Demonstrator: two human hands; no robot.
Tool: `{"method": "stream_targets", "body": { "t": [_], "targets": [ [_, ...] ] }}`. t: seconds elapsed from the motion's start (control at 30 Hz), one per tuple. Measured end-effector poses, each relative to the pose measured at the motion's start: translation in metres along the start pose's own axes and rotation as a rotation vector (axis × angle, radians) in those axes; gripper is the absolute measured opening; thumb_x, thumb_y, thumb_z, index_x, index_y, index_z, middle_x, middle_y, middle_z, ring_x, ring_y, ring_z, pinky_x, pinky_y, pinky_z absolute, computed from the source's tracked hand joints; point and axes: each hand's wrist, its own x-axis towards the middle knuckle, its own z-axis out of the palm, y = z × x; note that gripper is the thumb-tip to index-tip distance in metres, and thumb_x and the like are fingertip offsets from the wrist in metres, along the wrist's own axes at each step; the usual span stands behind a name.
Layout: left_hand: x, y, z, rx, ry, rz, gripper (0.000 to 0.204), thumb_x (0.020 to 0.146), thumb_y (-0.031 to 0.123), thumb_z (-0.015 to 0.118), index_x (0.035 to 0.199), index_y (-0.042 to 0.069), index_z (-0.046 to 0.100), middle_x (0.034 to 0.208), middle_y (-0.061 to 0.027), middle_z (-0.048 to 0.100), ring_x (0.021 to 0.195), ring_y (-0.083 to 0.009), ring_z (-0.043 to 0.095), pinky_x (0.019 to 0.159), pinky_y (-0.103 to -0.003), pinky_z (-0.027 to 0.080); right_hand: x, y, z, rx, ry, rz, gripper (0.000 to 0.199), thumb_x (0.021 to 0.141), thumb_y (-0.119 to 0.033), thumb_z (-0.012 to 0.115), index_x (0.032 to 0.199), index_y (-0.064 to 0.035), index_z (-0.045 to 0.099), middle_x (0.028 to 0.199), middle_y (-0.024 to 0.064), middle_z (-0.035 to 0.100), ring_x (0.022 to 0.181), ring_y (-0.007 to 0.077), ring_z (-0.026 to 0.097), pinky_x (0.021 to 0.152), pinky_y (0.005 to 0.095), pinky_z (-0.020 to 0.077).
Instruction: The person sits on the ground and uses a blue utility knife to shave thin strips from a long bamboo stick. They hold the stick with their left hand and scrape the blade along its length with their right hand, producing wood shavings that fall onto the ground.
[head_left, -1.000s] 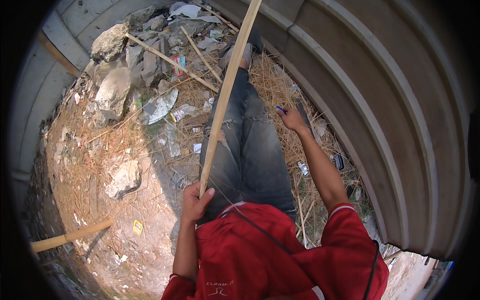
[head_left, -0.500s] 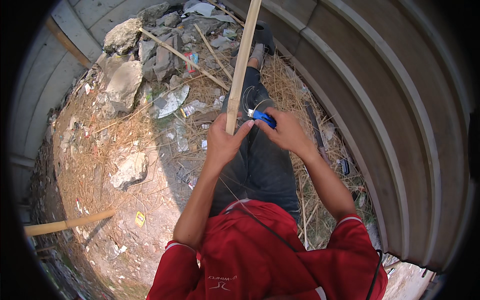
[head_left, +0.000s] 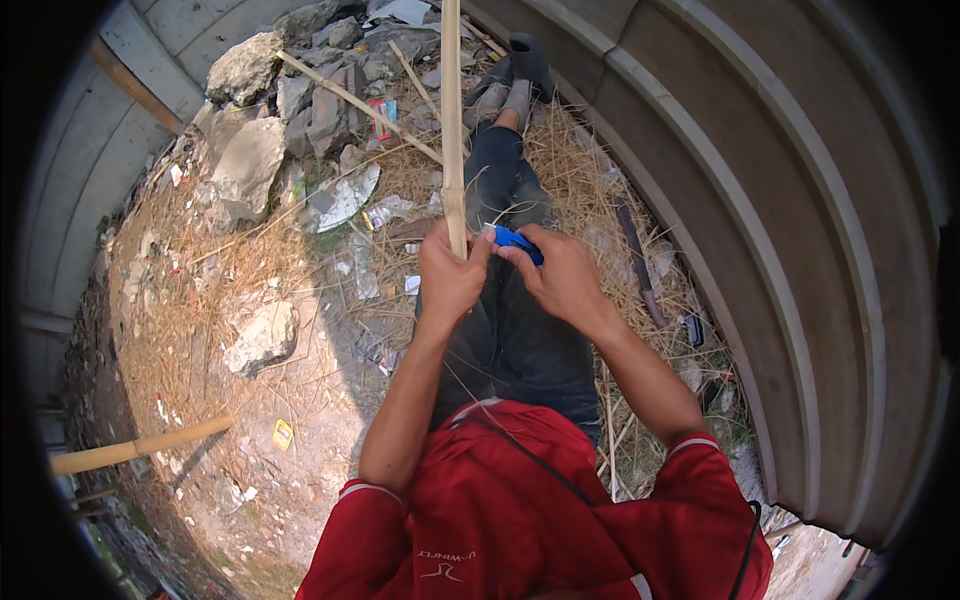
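A long pale bamboo strip (head_left: pixel 452 120) stretches from my lap past the top of the view. My left hand (head_left: pixel 450 275) is closed around its near end, thumb pointing right. Just right of it, my right hand (head_left: pixel 563 275) grips a blue utility knife (head_left: pixel 518 243), its short metal tip turned toward the bamboo and close to my left thumb. Whether the tip touches the strip I cannot tell. Thin curled fibres show beside the knife, above my dark trousers (head_left: pixel 530 350).
Corrugated metal sheeting (head_left: pixel 740 200) curves along the right. Broken concrete chunks (head_left: pixel 248 170) lie at the far left, with a thin stick (head_left: pixel 360 105) across them. A bamboo pole (head_left: pixel 140 445) sticks in from the left. Straw and litter cover the ground; a dark rod (head_left: pixel 637 255) lies right of my legs.
The bamboo strip has swung left at its far end and stands more upright in view. My right hand and the knife have shifted slightly left, nearer my left thumb.
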Motion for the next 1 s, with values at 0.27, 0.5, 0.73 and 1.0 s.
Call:
{"method": "stream_targets", "body": {
  "t": [0.27,0.5,0.73,1.0],
  "targets": [
    [0.005,0.008,-0.036,0.05,0.044,-0.002,0.022,0.094,0.003,0.073,0.091,0.005,0.052,0.08,-0.004,0.065,0.076,-0.0149,0.072,0.061,-0.026,0.051,0.014,0.046,-0.06,-0.027,0.066,0.232,0.038,0.094,-0.036,0.073,0.103,0.0015,0.072,0.072,0.0183,0.066,0.065,0.0309,0.063,0.064,0.04,0.0482],
    [0.0,0.004,-0.02,-0.268,-0.17,-0.037,0.022,0.095,0.004,0.074,0.094,0.006,0.051,0.082,-0.005,0.065,0.078,-0.0157,0.072,0.072,-0.027,0.055,0.002,0.032,-0.057,0.285,0.113,0.139,0.047,0.083,-0.028,0.087,0.117,0.0013,0.071,0.095,0.0101,0.073,0.086,0.0192,0.068,0.08,0.0338,0.0523],
    [-0.016,0.004,-0.009,-0.221,-0.262,-0.089,0.02,0.095,0.003,0.073,0.094,0.003,0.053,0.08,-0.0047,0.065,0.078,-0.014,0.072,0.067,-0.026,0.054,0.009,0.018,-0.028,0.493,-0.18,0.012,0.052,0.084,-0.027,0.087,0.123,0.0031,0.07,0.112,0.0144,0.072,0.103,0.019,0.068,0.092,0.0321,0.052],
    [-0.022,0.01,-0.007,-0.121,-0.335,-0.046,0.018,0.099,0.011,0.07,0.098,0.003,0.054,0.075,-0.0019,0.062,0.071,-0.0126,0.066,0.062,-0.024,0.05,0.002,0.023,-0.029,0.446,-0.226,0.096,0.023,0.089,-0.02,0.081,0.1,-0.0006,0.077,0.073,0.0042,0.07,0.067,0.0096,0.057,0.064,0.0299,0.0461]
  ]
}}
